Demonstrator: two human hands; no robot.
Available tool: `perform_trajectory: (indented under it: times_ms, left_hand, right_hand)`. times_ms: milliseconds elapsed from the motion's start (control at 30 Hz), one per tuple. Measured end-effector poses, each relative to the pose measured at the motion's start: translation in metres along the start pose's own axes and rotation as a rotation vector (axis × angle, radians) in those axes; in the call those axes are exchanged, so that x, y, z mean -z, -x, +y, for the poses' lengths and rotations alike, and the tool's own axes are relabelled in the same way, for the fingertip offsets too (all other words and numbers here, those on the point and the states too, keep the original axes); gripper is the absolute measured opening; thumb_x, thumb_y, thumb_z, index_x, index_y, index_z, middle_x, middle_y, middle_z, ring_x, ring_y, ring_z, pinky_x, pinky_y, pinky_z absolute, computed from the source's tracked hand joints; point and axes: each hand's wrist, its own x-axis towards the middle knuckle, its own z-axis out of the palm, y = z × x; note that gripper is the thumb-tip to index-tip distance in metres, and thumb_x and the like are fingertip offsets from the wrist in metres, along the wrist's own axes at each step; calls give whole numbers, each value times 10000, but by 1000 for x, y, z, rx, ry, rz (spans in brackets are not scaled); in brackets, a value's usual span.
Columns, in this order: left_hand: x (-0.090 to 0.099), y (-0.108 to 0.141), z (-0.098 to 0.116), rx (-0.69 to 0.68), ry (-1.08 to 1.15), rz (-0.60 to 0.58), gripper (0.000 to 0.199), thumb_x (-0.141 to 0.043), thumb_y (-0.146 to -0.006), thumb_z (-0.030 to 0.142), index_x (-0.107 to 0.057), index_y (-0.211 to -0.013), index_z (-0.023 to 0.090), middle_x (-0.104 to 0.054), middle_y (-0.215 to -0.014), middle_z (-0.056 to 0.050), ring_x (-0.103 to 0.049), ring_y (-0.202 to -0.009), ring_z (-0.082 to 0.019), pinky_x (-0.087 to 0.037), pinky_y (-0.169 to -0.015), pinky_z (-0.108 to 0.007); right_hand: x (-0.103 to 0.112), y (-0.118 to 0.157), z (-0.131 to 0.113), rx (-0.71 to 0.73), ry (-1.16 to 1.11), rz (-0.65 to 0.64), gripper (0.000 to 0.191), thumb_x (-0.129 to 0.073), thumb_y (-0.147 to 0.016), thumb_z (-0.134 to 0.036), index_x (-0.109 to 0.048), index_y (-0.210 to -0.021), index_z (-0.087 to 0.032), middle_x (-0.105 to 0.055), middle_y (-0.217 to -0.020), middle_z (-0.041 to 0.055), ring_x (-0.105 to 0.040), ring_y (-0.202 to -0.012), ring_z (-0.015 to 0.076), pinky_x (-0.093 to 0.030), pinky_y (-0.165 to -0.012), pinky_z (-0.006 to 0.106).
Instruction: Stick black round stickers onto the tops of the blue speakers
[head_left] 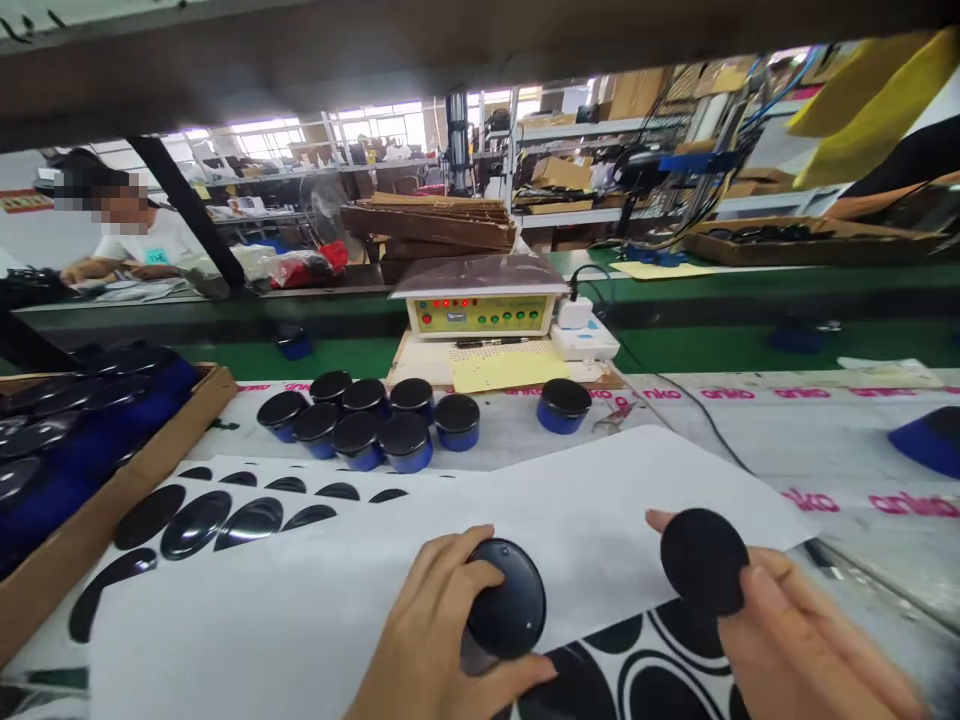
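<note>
From where I stand, the left hand [435, 620] grasps a round black piece [510, 598] over white paper [300, 610]; the right hand [795, 625] pinches a flat black disc [703, 562]; they are apart, so this piece looks unfinished; more black circles [574, 685] lie below.

- Factory workshop, by all signs.
- Long green strip [349, 357] running past; person [161, 235] stationed beyond it.
- White shelving [581, 131] behind, loaded with cartons [564, 172].
- Control box [480, 312], red indicators lit.
- Identical blue-and-black cylinders [406, 445], grouped in batches.
</note>
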Motion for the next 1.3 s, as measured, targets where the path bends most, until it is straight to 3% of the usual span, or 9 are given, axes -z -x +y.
perform_trajectory:
  times_ms: [100, 267, 433, 533, 633, 800, 967, 1100, 1300]
  left_hand:
    - [-2, 13, -4, 12, 68, 29, 436, -690, -795, 462, -564, -1171, 280, -496, -1405, -32, -519, -1252, -243, -524, -979, -406]
    - [24, 6, -10, -22, 166, -258, 595, -577, -865, 203, -408, -1417, 346, -343, -1513, 18, -418, -1347, -175, -408, -1094, -318]
    - [14, 11, -16, -240, 155, -67, 654, -614, -838, 169, -362, -1432, 274, -400, -1480, -53, -434, -1334, -188, -415, -1101, -328]
    - [5, 13, -14, -228, 175, 35, 583, -635, -809, 147, -472, -1367, 193, -465, -1425, -109, -504, -1274, -204, -445, -1068, -305]
    - [7, 12, -11, 55, 440, 99, 502, -649, -793, 166, -588, -1288, 216, -578, -1318, -62, -586, -1178, -188, -472, -1021, -259]
    - [25, 0, -7, 701, 1420, 233, 310, -663, -785, 392, -725, -993, 171, -707, -996, -45, -668, -919, -192, -559, -831, -275]
    - [32, -5, -11, 917, 1828, 369, 152, -748, -637, 232, -632, -627, 134, -622, -671, -15, -599, -615, -130, -557, -635, -259]
    - [30, -4, -10, 1034, 1870, 434, 236, -766, -555, 196, -542, -586, 130, -594, -660, -16, -587, -597, -144, -563, -632, -307]
    - [28, -8, -7, 988, 1781, 434, 220, -735, -564, 185, -520, -542, 138, -557, -547, 30, -549, -504, -93, -531, -549, -195]
  right_hand:
    - [-43, 9, -12, 19, -156, -158, 355, -589, -861, -449, -644, -1144, -242, -576, -1291, 81, -488, -1270, 265, -521, -955, 309]
    - [-84, 18, -12, -96, -284, -379, 245, -534, -923, -381, -657, -1079, -237, -545, -1297, 66, -500, -1221, 235, -483, -992, 360]
    - [-93, 29, -4, -123, -378, -388, 245, -496, -942, -369, -651, -1096, -259, -532, -1314, 49, -493, -1225, 230, -521, -926, 342]
    - [-96, 34, -8, -119, -404, -366, 270, -497, -939, -387, -652, -1128, -271, -567, -1284, 50, -496, -1241, 233, -523, -933, 347]
    - [-96, 32, -17, -102, -420, -284, 268, -548, -910, -397, -680, -1102, -264, -604, -1249, 46, -467, -1286, 221, -482, -1008, 339]
    - [-92, 19, -18, -135, -410, -91, 282, -691, -790, -407, -712, -995, -215, -641, -1184, 42, -470, -1285, 220, -374, -1114, 320]
    - [-87, 18, -8, -193, -387, -113, 350, -693, -774, -437, -698, -1047, -218, -621, -1227, 55, -457, -1294, 217, -374, -1103, 306]
    - [-86, 19, -6, -172, -375, -119, 289, -675, -797, -422, -699, -1020, -240, -633, -1201, 32, -469, -1279, 199, -376, -1100, 292]
    - [-81, 16, -4, -120, -394, -152, 234, -622, -844, -398, -698, -1013, -254, -632, -1184, 27, -496, -1248, 209, -420, -1079, 324]
